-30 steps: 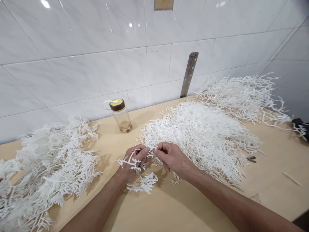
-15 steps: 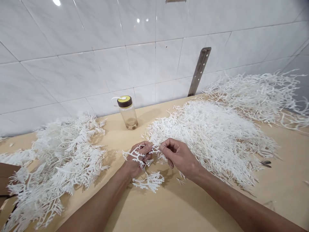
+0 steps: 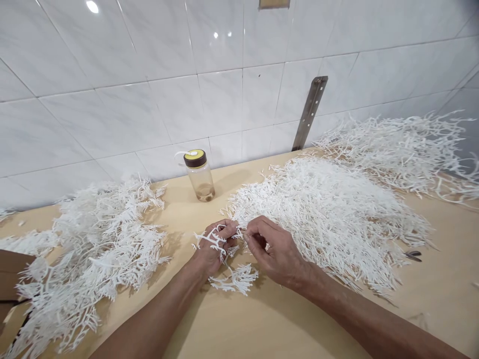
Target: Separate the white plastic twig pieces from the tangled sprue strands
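Low over the table's middle, my left hand (image 3: pixel 217 247) is closed on a white branched piece (image 3: pixel 211 240) that lies across its fingers. A feathery white sprig (image 3: pixel 239 280) hangs below that hand. Beside it, my right hand (image 3: pixel 275 249) is pinched at the right end of the piece; what lies between its fingertips is too small to make out. A broad heap of thin white pieces (image 3: pixel 329 209) spreads behind and right of my right hand. Another heap of branched white pieces (image 3: pixel 108 254) lies to the left.
A clear bottle (image 3: pixel 201 177) with a yellow and black lid stands near the tiled wall. A metal bracket (image 3: pixel 310 113) leans there. Long white strands (image 3: pixel 396 149) lie at the back right, small dark snips (image 3: pixel 413 255) at the right, and a brown box (image 3: pixel 15 274) at the left edge.
My right hand has turned, its fingers curling closer together near the piece. My left hand keeps its hold. The small bits under my right hand are now out of sight, and the view has shifted slightly.
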`<state>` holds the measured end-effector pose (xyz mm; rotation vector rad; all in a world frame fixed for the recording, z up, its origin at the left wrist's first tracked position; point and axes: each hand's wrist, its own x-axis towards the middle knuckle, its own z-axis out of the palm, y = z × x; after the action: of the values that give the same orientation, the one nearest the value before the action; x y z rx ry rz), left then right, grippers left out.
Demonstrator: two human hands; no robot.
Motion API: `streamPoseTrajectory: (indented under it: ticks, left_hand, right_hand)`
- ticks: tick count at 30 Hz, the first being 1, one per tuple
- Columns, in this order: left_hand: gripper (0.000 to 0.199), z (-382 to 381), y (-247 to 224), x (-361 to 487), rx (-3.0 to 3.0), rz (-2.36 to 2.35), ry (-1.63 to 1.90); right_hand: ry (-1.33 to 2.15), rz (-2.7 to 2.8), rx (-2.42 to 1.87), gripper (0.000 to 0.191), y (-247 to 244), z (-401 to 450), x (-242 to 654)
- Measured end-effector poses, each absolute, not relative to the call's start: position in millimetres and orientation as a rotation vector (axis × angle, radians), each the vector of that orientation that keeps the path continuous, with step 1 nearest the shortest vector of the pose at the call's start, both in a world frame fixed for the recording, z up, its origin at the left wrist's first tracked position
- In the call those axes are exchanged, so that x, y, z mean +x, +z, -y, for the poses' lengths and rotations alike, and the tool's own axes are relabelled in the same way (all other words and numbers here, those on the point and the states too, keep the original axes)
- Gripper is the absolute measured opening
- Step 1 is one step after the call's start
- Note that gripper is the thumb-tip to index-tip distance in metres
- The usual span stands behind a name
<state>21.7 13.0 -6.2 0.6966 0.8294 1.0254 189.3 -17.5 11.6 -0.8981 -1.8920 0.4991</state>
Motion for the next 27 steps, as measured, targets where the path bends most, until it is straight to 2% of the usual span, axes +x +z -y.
streamPoseTrajectory:
  ticks: [6, 11, 14, 18, 22, 27]
  left_hand:
    - [0.039, -18, -8, 18, 0.696, -0.876, 1.061]
    - [0.039, -15, -4, 18, 0.707, -0.789, 0.991]
    - [0.040, -14, -2, 17, 0.705, -0.781, 0.969]
    - [0.040, -14, -2, 17, 0.718, -0.788, 0.961]
    - [0.038, -14, -4, 18, 0.764, -0.826, 0.967]
    - [0.035, -12, -7, 20, 0.890, -0.857, 0.936]
  right_hand:
    - [0.498, 1.950, -0.680, 0.014, 15, 26, 180]
    - [0.688, 1.614, -1.043, 0.009, 7, 17, 188]
    - [0.689, 1.541, -1.318, 0.003, 4, 10, 197]
    - [0.703, 1.604, -1.439, 0.017, 10, 8, 202]
    - [0.970, 1.640, -1.369, 0.029, 16, 10, 200]
    - [1.119, 1.568, -1.371, 0.033, 13, 9, 197]
